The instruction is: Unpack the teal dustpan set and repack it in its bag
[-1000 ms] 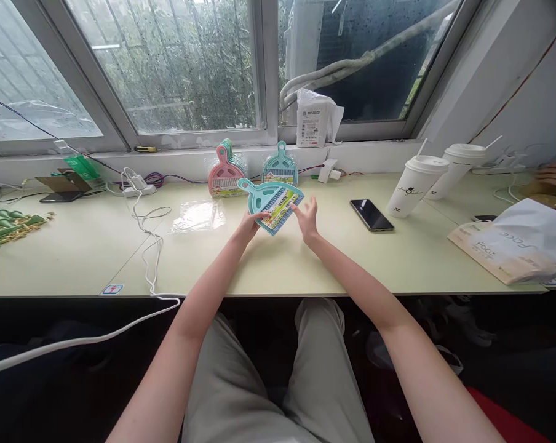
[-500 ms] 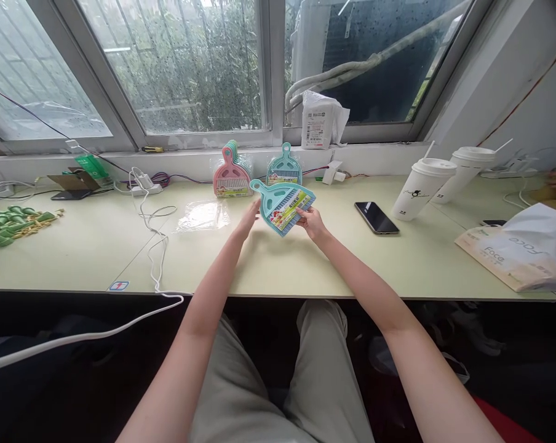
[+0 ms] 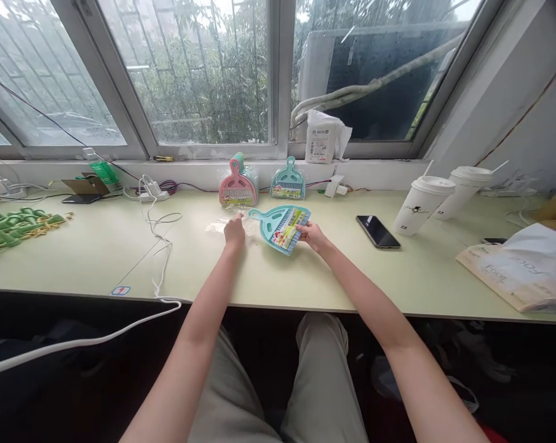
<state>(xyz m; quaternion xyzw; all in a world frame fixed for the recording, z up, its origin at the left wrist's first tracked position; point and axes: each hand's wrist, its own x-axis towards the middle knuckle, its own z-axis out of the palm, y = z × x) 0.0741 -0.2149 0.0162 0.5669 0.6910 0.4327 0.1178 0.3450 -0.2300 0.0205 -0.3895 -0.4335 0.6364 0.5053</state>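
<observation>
The pale green table [image 3: 269, 280] sat right under a big window [image 3: 199, 80], with a stack of pink-fronted dustpans [image 3: 238, 187] standing at the back. On my feed the right hand [image 3: 312, 236] had the teal dustpan [image 3: 272, 226] pinched by its right edge, so it was between both hands, handle toward the left hand [image 3: 234, 232]. That one was curled at some clear plastic [image 3: 216, 226]; honestly couldn't tell if it was gripping.
</observation>
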